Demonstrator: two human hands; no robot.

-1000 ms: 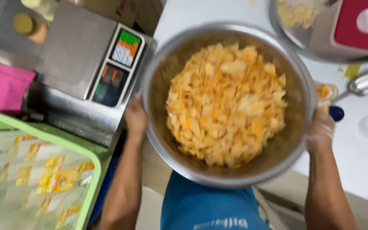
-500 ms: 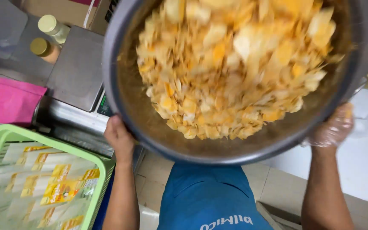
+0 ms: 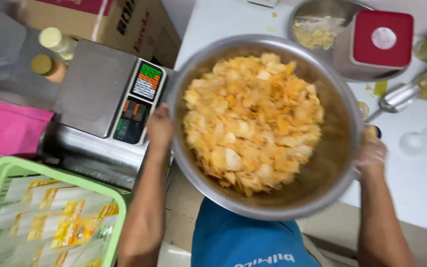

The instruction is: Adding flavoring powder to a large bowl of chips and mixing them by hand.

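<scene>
A large steel mixing bowl (image 3: 339, 106) full of orange-yellow chips (image 3: 253, 118) is held up in front of my body. My left hand (image 3: 160, 129) grips its left rim. My right hand (image 3: 371, 157), in a thin clear glove, grips the right rim. The chips are heaped toward the near left side of the bowl. The bowl hovers over the edge of a white table (image 3: 421, 193).
A digital scale (image 3: 109, 94) stands to the left, with two capped bottles (image 3: 50, 52) and a pink cloth (image 3: 8, 129) beyond. A green basket (image 3: 50, 217) of printed packets sits lower left. On the table: a second steel bowl (image 3: 322, 20), a red-lidded container (image 3: 382, 38), a scoop (image 3: 396, 99).
The bowl rose close to the camera half a second ago and has dropped back down; the chips have shifted toward the near side. Both hands kept their grip.
</scene>
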